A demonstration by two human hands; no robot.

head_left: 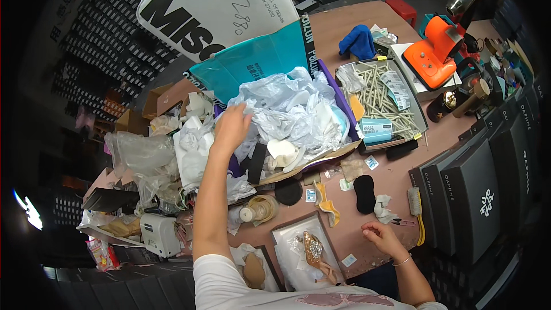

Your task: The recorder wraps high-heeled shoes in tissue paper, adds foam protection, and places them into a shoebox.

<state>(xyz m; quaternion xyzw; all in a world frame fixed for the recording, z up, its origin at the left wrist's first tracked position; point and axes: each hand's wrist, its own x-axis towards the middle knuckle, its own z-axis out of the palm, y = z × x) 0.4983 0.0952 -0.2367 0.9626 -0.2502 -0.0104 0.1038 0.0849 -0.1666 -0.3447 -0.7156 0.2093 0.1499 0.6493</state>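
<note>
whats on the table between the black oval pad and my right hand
In the head view, a crumpled white scrap lies between the black oval pad and the right hand; otherwise bare tabletop.

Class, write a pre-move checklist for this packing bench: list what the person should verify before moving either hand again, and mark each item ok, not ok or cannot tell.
1. Left hand reaches the crumpled tissue paper: ok, fingers on its edge.
2. Left hand grips a sheet: cannot tell.
3. Right hand free of tools: cannot tell, fingers curled.
4. Open shoe box uncovered, glittery shoe inside: ok.
5. Table space beside the box: not ok, small pads and packets lie scattered.
6. Brush within right hand's reach: ok, probably.
</note>
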